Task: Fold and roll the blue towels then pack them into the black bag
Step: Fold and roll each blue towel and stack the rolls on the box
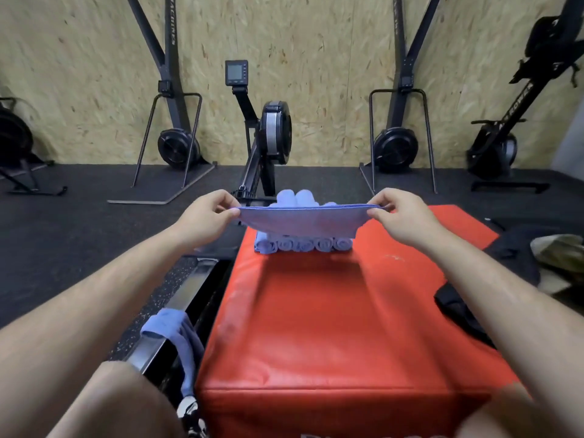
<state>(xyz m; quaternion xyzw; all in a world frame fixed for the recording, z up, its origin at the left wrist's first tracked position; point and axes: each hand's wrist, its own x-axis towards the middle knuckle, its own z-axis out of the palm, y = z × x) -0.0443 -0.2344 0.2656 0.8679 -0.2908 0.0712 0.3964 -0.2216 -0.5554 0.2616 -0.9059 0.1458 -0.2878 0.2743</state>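
**Q:** Lettering on record?
**A:** "MACHINES" on the leaning black rail (173,33), far left. "ROWER" on the tilted machine (523,93), far right. There are white letters on the near face of the red surface (316,327), cut off and unreadable.

**Q:** Item in hand?
**A:** One blue towel (300,221), stretched flat in the air over the far half of the surface. The left hand (207,216) pinches its left corner between thumb and fingers. The right hand (401,216) pinches the right corner likewise.

**Q:** Counts?
**A:** Rolled towels (303,245) at the far end of the surface, under the held towel: five roll ends in the near row, two more showing above, any others hidden. One loose towel (177,330), draped over a metal bar (186,292), near left. One black bag (458,311), on the surface's right edge.
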